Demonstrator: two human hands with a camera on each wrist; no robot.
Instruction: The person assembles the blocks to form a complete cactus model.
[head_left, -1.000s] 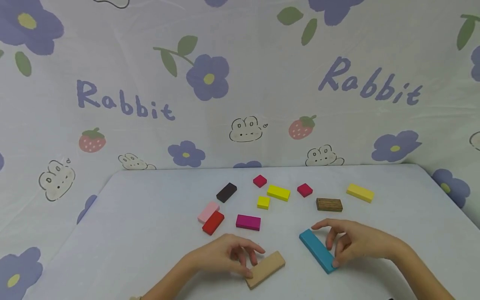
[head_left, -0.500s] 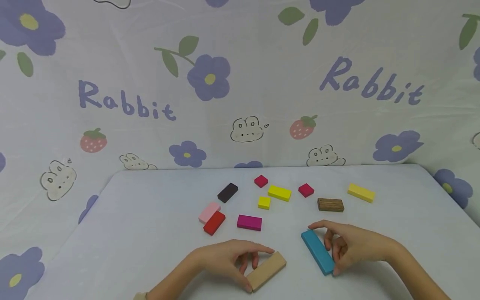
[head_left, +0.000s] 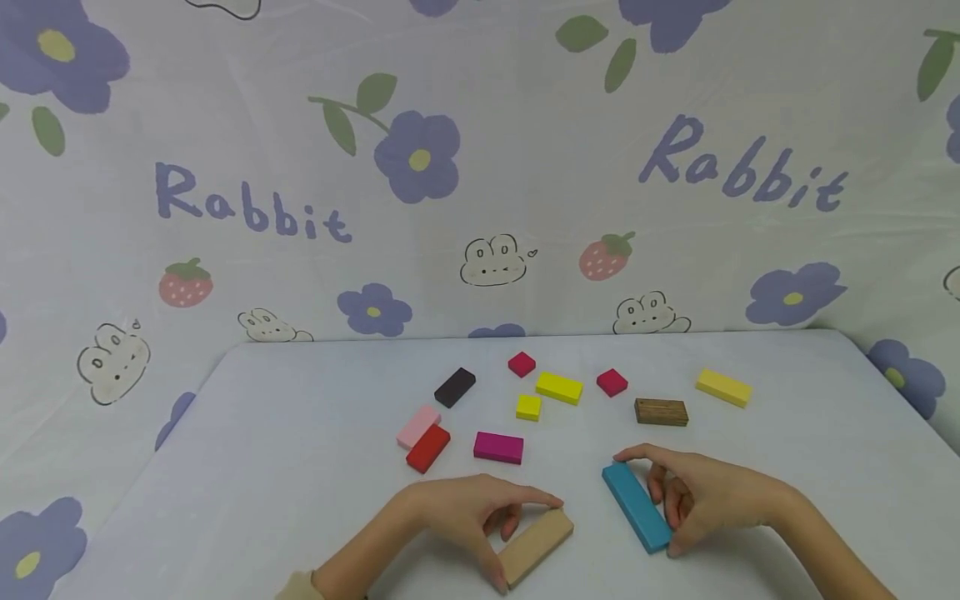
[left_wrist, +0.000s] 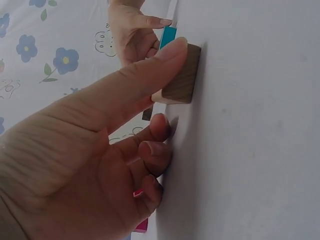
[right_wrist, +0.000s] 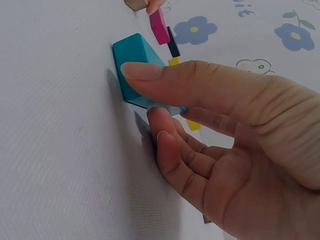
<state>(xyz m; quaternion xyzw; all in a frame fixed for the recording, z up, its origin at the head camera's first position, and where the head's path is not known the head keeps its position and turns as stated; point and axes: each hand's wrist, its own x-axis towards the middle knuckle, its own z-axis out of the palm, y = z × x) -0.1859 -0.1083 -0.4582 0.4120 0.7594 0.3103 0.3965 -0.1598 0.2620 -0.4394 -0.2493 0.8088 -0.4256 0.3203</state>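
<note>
A plain wooden block (head_left: 536, 548) lies slanted on the white table, and my left hand (head_left: 472, 517) grips it end to end, thumb at the near end and index finger at the far end. In the left wrist view the thumb presses the end face of that wooden block (left_wrist: 182, 80). To the right lies a longer blue block (head_left: 637, 507). My right hand (head_left: 701, 496) pinches it lengthwise, index finger at the far end and thumb at the near one. The right wrist view has the thumb against the end of the blue block (right_wrist: 135, 67), other fingers curled beside it.
Behind my hands lie a magenta block (head_left: 498, 448), a red block (head_left: 428, 449) touching a pink block (head_left: 418, 427), a black block (head_left: 455, 387), a brown wood-grain block (head_left: 661, 412), several yellow blocks (head_left: 558, 387) and two small crimson blocks (head_left: 612, 382). A patterned cloth (head_left: 420, 250) hangs at the back.
My left index finger has stretched to the wooden block's far end and the thumb to its near end. My right fingers have settled on both ends of the blue block, which has turned slightly.
</note>
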